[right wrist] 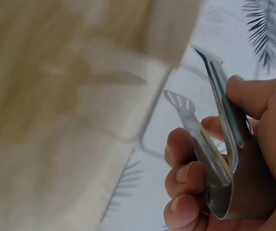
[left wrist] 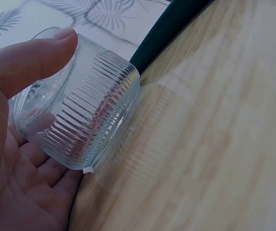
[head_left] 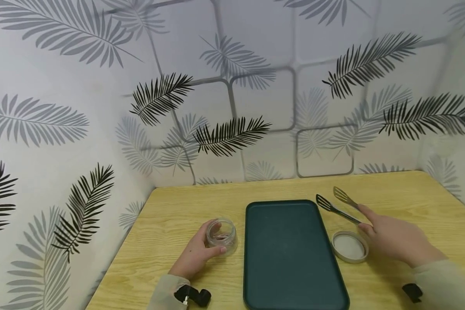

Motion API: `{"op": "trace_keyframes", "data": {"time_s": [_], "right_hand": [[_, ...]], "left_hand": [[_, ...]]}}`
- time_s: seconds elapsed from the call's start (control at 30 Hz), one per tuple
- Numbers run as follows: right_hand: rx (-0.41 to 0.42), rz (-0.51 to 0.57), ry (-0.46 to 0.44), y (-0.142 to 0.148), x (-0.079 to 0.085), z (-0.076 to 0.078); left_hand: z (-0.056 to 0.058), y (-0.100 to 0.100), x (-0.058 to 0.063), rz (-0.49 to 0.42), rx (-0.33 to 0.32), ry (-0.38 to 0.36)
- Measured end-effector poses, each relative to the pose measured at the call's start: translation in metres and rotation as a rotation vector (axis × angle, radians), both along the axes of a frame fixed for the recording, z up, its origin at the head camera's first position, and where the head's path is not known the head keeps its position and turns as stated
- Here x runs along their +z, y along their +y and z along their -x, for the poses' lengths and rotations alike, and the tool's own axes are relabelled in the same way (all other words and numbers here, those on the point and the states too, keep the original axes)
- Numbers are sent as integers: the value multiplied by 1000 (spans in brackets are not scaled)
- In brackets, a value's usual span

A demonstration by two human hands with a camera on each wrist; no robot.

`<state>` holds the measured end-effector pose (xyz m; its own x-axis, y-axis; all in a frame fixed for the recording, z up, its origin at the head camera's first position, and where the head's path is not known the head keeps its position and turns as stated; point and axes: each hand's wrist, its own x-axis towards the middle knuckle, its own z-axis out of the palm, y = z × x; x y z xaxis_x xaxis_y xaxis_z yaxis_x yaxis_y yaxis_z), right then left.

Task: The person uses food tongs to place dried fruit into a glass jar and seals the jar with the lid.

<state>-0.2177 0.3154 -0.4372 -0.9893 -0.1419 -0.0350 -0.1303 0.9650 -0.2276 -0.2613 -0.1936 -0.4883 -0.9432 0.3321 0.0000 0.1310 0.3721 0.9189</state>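
Observation:
A clear ribbed glass jar point(head_left: 230, 249) without a lid stands on the table left of the tray, with small reddish pieces low inside it. My left hand point(head_left: 195, 254) holds it, thumb on the near side and fingers around the far side. In the left wrist view the jar point(left wrist: 92, 113) shows its ribbed wall close to the wood. My right hand point(head_left: 399, 237) grips metal tongs point(head_left: 345, 214) by their bent end, over the table's right part. The tongs' two slotted tips point(right wrist: 179, 102) stand apart with nothing between them.
A dark green rectangular tray point(head_left: 286, 249) lies in the middle of the wooden table point(head_left: 201, 200). A round lid point(head_left: 349, 246) lies at its right edge, below the tongs. Behind the table rises a wall point(head_left: 263, 155) with a leaf pattern.

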Motion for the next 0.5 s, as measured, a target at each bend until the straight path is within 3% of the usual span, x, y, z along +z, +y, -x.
{"op": "trace_keyframes", "data": {"time_s": [0.23,0.5], "right_hand": [[-77,-22,-45,30,-9,-3],[-135,-14,-87,39,-11,-12]], "left_hand": [[0,1,2,-1,9,-2],[-1,1,2,7,-2,8]]}}
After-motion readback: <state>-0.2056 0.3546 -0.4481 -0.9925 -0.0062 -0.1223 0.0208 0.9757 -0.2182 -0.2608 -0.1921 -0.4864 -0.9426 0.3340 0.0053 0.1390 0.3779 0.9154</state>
